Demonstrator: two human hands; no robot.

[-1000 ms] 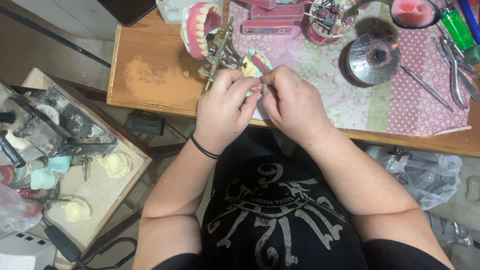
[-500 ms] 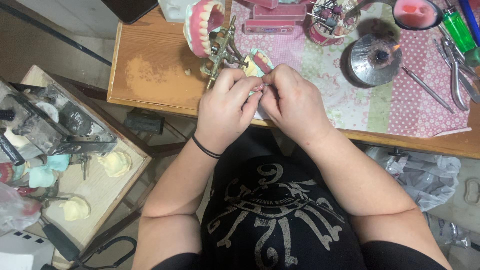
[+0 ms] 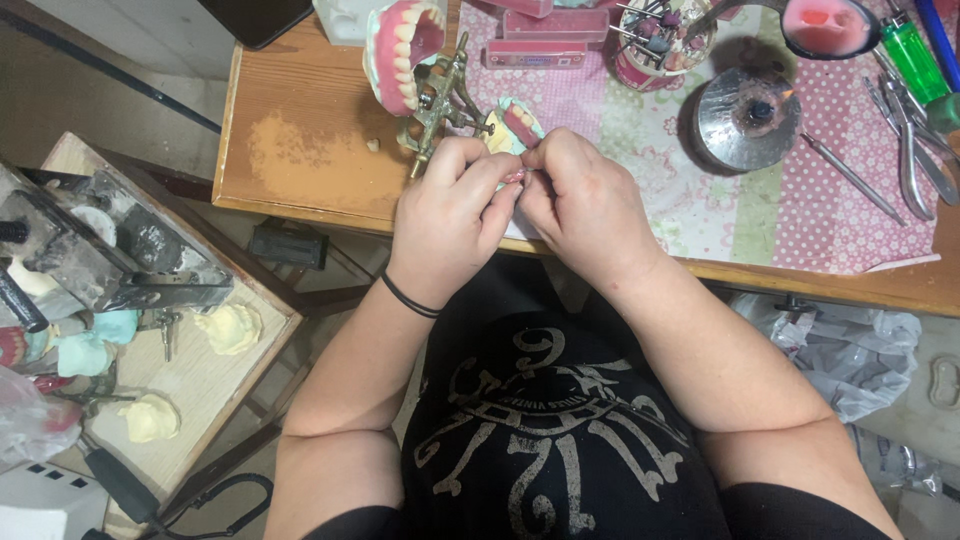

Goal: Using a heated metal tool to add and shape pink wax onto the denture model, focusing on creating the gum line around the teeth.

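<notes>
The left hand (image 3: 452, 215) and right hand (image 3: 580, 205) meet fingertip to fingertip, pinching a small pink piece (image 3: 515, 177) between them at the table (image 3: 300, 150) edge. Just beyond the knuckles stands a brass hinged frame (image 3: 440, 105) holding a model of teeth (image 3: 402, 50); further right sits a round metal burner (image 3: 745, 118).

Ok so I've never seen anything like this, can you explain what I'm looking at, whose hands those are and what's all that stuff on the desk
The camera sits on a person's head and looks down at their own two bare hands; no machine is involved. The left hand and right hand meet at the edge of a wooden desk, pinching a small pink piece between the fingertips; it is too small to identify. Just behind them stands a brass dental articulator carrying a set of model teeth with pink gums. On the patterned cloth to the right lie a round metal burner, pliers and a green lighter. A side tray on the left holds plaster casts.
</notes>
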